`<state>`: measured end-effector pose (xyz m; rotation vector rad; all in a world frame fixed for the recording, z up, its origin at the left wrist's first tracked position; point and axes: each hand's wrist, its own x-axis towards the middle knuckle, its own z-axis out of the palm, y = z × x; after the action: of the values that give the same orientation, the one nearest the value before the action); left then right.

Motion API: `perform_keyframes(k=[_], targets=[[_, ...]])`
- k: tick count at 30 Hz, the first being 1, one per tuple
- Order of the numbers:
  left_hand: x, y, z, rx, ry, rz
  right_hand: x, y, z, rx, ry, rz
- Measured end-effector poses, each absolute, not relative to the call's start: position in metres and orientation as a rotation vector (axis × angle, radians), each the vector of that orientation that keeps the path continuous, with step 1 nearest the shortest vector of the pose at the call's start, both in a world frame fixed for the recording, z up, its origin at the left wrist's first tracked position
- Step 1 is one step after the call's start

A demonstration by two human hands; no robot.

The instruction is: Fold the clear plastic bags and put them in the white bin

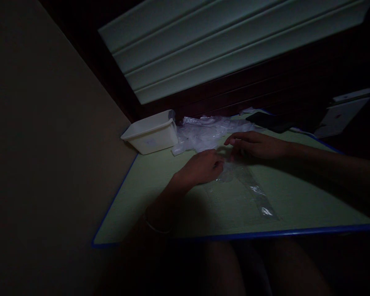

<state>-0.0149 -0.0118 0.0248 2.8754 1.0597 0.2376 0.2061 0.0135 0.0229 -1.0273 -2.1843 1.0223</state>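
Observation:
A clear plastic bag (259, 195) lies flat on the pale green tabletop (299, 193), its crumpled upper end between my two hands. My left hand (202, 167) rests at that end with fingers curled in and closed on the plastic; the fingertips are partly hidden. Just to the right and slightly farther off, my right hand (254, 144) hovers over the same end, its fingers bent but apart. I see nothing gripped in it. Behind both hands spreads a heap of crumpled clear plastic bags (203, 131). The light is dim, so small details are lost.
A white plastic bin (154, 133) stands at the back left against the wall (64, 135). Near the back right lies a dark flat object (269, 121). Beyond the right edge is a white box-like thing (342, 117). Blue trim (249, 234) edges the table.

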Motion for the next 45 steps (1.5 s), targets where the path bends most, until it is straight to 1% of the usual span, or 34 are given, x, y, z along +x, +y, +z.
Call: perform_keyframes(k=[8,10,13,15,20,23,29,37,45], targets=[[-0.013,-0.013,0.024,2.848,1.109,0.266,0.208,0.017,0.017,-1.038,-2.221,1.091],[-0.012,-0.014,0.023,2.844,1.116,0.277,0.210,0.016,0.018,-1.037,-2.303,0.968],[-0.012,-0.014,0.021,2.844,1.134,0.291,0.211,0.014,0.021,-1.041,-2.463,0.652],[-0.012,-0.013,0.019,2.845,1.150,0.293,0.211,0.013,0.022,-1.046,-2.553,0.502],[-0.011,-0.012,0.017,2.834,1.149,0.377,0.208,0.012,0.018,-1.025,-2.699,0.345],[-0.010,-0.012,0.016,2.822,1.105,0.446,0.208,0.013,0.016,-1.014,-2.716,0.322],[-0.008,-0.011,0.013,2.812,1.047,0.349,0.208,0.014,0.016,-1.027,-2.696,0.327],[-0.008,-0.012,0.011,2.848,1.032,0.359,0.212,0.015,0.020,-0.997,-2.694,0.387],[-0.007,-0.009,0.009,2.877,1.036,0.363,0.213,0.008,0.017,-1.027,-2.747,0.247]])
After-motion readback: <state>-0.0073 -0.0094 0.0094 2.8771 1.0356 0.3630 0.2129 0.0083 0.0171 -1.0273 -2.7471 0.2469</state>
